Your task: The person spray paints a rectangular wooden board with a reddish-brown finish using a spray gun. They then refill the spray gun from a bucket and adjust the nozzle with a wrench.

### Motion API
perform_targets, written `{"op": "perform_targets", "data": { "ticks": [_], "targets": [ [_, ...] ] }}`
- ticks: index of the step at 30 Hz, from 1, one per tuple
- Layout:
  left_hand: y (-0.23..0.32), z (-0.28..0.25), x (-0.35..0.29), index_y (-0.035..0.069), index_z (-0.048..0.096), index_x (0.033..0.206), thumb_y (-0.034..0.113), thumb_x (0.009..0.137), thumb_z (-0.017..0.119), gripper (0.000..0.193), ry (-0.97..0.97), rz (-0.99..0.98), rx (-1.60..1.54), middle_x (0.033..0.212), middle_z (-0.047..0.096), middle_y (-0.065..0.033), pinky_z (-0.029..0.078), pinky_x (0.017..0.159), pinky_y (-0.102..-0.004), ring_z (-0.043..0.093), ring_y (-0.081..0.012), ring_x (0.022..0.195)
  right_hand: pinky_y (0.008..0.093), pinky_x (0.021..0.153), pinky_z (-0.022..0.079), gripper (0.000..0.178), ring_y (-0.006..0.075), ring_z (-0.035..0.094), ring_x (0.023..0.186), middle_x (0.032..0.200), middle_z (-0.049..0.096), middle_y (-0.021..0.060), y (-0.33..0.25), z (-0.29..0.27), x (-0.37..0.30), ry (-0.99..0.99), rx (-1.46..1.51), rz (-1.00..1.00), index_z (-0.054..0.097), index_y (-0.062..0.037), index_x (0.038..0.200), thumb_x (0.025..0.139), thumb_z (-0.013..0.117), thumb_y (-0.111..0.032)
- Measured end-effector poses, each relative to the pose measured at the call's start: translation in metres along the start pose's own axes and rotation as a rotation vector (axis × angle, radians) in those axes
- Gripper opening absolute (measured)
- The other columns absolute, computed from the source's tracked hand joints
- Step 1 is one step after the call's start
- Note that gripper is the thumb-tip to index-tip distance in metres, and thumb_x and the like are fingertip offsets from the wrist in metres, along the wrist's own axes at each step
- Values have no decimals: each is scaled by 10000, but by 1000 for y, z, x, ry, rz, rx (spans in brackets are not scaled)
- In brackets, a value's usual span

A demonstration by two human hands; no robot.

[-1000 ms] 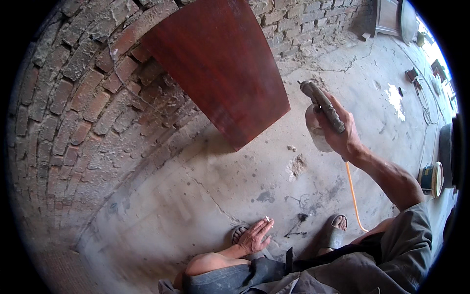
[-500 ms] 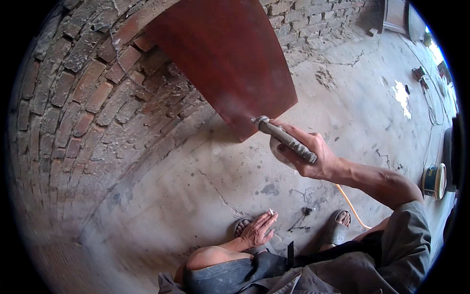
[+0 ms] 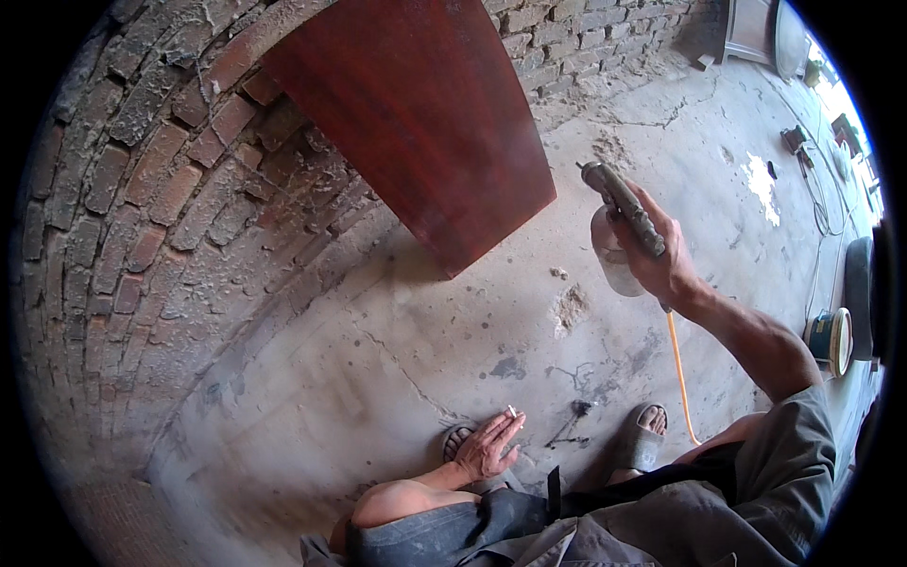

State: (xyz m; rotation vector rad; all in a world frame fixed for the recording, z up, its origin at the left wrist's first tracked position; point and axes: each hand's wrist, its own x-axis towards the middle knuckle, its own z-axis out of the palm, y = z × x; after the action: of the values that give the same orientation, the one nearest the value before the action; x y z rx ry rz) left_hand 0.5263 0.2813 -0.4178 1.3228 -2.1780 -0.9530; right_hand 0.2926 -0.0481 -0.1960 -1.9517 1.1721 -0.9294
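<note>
My right hand is wrapped round a worn metal spray gun with a translucent cup below it. An orange hose runs down from the gun toward my leg. To the left of the nozzle, with a gap between, a glossy dark red-brown panel leans against the brick wall, its lower edge at the floor. Low in front of me, over my left foot, my left hand has a white cigarette pinched between its fingers.
A rough brick wall curves along the left and back. Cracked concrete floor lies under my sandalled feet. On the right are a bucket, loose cables and a white splash; wooden furniture stands at the far right.
My right hand has swung the spray gun right, away from the panel's lower corner and past its right edge. The mist at the nozzle is gone. My left hand stays low with the cigarette.
</note>
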Motion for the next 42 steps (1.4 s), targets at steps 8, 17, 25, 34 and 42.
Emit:
{"op": "perform_targets", "data": {
  "ticks": [8,17,25,34,42],
  "targets": [
    [7,-10,5,-31,400,1488,157,905,618,649,2,-6,-29,1487,482,-192,358,1175,-423,427,-359,1406,286,695,512,542,108,613,729,820,652,69,-13,23,-20,-157,138,-56,480,-89,1467,945,624,-64],
    [3,-3,3,-41,413,1477,164,900,617,645,0,7,-15,1491,478,-197,354,1176,-426,436,-361,1397,404,903,540,561,363,680,1069,1223,672,190,-31,57,-26,-435,218,-154,473,-66,1455,922,646,-61],
    [3,-2,2,-25,420,1481,216,898,599,655,-4,-12,0,1493,478,-189,349,1184,-409,441,-336,1395,317,688,527,537,156,650,704,794,667,101,4,30,-24,-239,227,-7,492,-84,1451,933,631,-56],
    [3,-4,-1,-37,400,1490,200,907,596,659,-4,-4,18,1502,468,-186,347,1184,-414,426,-342,1406,307,646,503,512,101,588,668,751,614,26,10,9,-15,-76,40,77,473,-92,1464,965,586,-103],
    [3,-5,2,-31,404,1487,170,902,610,652,7,-8,-18,1495,479,-187,351,1178,-422,435,-350,1401,392,805,567,555,306,736,957,1077,713,207,2,50,-37,-363,171,27,474,-83,1457,929,643,-90]
  ]
}}
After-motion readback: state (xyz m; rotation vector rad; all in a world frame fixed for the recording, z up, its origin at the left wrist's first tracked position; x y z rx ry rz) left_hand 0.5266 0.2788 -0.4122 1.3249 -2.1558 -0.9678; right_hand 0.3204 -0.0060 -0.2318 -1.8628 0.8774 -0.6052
